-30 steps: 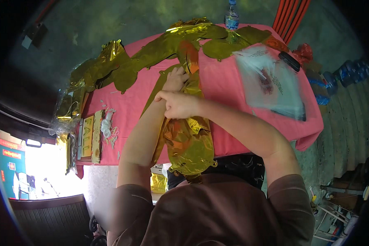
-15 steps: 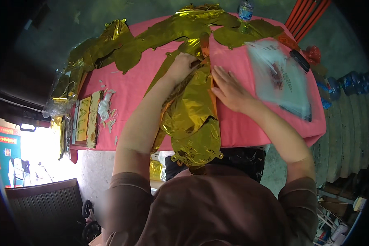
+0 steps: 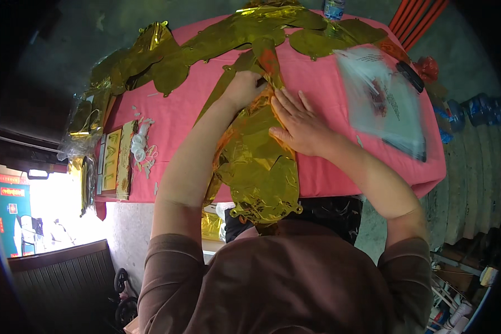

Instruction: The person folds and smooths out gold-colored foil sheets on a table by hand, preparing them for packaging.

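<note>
A gold foil piece point(image 3: 256, 158) lies on the pink table point(image 3: 323, 175), six o'clock of the curled left hand point(image 3: 242, 89), whose hold is unclear, and eight o'clock of the flat, outstretched right hand point(image 3: 301, 127) touching its edge.

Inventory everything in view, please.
Flat foil balloons: several, gold, under hands and across far side
Tablecloth: one, pink, beneath balloons
Water bottle: one, clear, far edge
Plastic bags: several, clear, right
Unidentified item: one, black, beside bags
Ribbon bundle: one, white, left
Packages: several, mixed, left edge
Poles: several, red, far right
Water jugs: several, blue, right
Shirt: one, brown, bottom centre
Left hand: one, bare, curled at balloon
Right hand: one, bare, flat against balloon
</note>
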The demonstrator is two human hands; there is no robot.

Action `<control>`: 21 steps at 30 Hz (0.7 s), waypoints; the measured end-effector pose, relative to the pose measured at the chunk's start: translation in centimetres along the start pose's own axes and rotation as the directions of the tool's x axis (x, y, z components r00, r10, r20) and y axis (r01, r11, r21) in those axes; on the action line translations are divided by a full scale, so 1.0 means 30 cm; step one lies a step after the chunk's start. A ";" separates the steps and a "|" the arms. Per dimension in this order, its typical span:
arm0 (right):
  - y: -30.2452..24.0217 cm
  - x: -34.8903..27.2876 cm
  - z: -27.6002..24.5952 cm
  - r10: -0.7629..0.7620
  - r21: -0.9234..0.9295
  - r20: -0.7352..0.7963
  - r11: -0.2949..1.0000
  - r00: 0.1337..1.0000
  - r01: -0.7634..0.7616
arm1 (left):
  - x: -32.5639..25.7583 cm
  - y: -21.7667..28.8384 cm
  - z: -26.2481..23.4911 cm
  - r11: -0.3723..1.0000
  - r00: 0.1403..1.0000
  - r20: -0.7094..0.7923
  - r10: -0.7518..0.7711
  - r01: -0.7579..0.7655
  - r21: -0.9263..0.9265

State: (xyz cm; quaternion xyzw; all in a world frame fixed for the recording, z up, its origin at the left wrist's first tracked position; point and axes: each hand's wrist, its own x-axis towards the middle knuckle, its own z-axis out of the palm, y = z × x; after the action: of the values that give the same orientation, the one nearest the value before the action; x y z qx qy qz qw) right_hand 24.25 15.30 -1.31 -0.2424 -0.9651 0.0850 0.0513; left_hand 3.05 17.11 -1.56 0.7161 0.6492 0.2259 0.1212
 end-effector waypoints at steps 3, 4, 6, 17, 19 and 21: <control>-0.011 -0.003 -0.012 0.009 -0.063 0.036 0.998 0.999 -0.007 | -0.001 0.003 -0.014 0.988 0.982 0.115 -0.152 0.155 -0.015; -0.020 0.005 -0.006 -0.012 -0.066 0.020 0.998 1.000 0.013 | -0.008 -0.062 0.011 0.969 0.999 -0.014 -0.049 0.044 -0.242; -0.009 0.001 0.009 -0.014 -0.071 0.001 0.997 1.000 0.014 | 0.001 -0.084 0.001 0.889 0.987 -0.154 0.042 -0.107 -0.445; 0.005 -0.001 0.018 -0.043 -0.030 -0.030 0.999 0.999 0.042 | 0.044 0.030 -0.068 0.919 0.900 -0.186 0.393 -0.388 0.066; -0.001 0.002 0.011 -0.051 -0.033 -0.027 0.998 0.998 0.050 | 0.049 0.018 -0.022 0.941 0.937 -0.131 0.323 -0.304 0.148; -0.007 0.004 0.010 -0.054 -0.036 -0.025 0.998 0.998 0.053 | 0.058 0.007 0.004 0.947 0.965 -0.081 0.248 -0.224 0.230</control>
State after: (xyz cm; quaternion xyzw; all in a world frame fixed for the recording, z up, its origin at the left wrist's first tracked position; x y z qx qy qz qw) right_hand 24.02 15.14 -1.56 -0.2185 -0.9718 0.0635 0.0618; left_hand 3.40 18.80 -1.29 0.7844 0.5852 0.2046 -0.0221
